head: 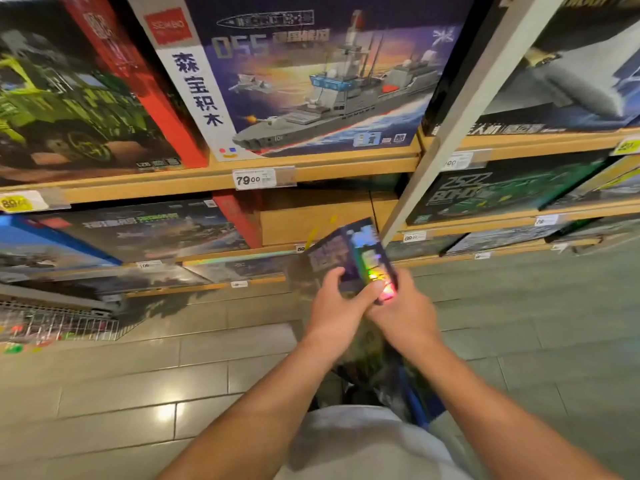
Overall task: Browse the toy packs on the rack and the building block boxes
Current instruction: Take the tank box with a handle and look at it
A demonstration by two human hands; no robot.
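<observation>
A person's left hand (335, 299) and right hand (403, 308) pinch the lower end of a shiny toy pack (356, 259), thumbs curled over its face, holding it tilted above a tiled floor (145, 368). Above the grip, a warship block box (311, 74) leans on a wooden shelf (346, 166) behind a price tag (256, 178).

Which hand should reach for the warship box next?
Probably the left hand: it sits on the side nearer the warship box, while the right hand grips the shiny pack from below and can keep it.
</observation>
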